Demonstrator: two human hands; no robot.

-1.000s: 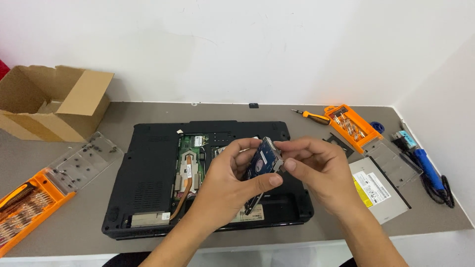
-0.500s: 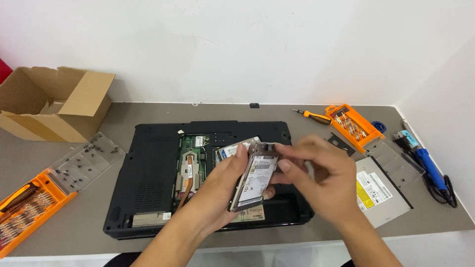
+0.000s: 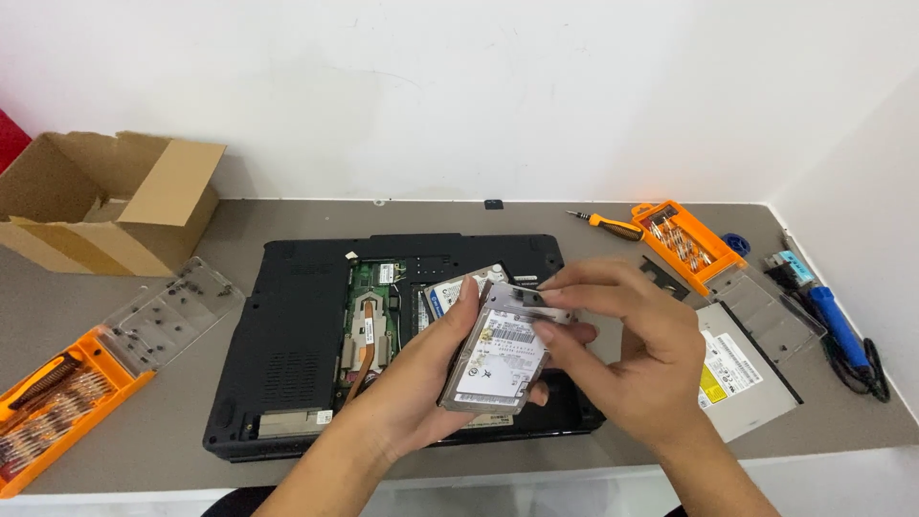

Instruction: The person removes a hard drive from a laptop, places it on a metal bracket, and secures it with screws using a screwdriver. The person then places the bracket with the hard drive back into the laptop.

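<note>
Since a moment ago the hard drive [image 3: 500,356] has turned label-up and tilted toward the person. The left hand [image 3: 421,393] cradles it from beneath, fingers curled around its edges, above the opened black laptop [image 3: 287,364]. The right hand [image 3: 632,354] pinches the drive's metal bracket [image 3: 531,299] at its upper end.

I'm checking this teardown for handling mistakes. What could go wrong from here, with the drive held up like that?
1. The hard drive is held in the air over the opened laptop by the left hand and right hand; a slip might drop it onto the exposed circuit board.
2. The open orange screwdriver kit juts past the table edge and could get knocked off.
</note>
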